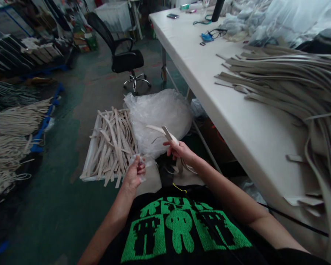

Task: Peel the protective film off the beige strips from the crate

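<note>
- By the white tray's (90, 151) near right corner, the left hand (134, 173) is raised, fingers curled round a clear plastic scrap (141, 178);
- to its right, well apart, the right hand (179, 151) grasps pale strips (169, 137), ends pointing forward; its forearm slants inward, left of the tabletop's (193, 62) long edge;
- more strips overhang the tray's near edge; a plastic bag (160, 114) bulges beside its right edge;
- open floor (79, 92) stretches left and beyond, towards a black chair (127, 62).
</note>
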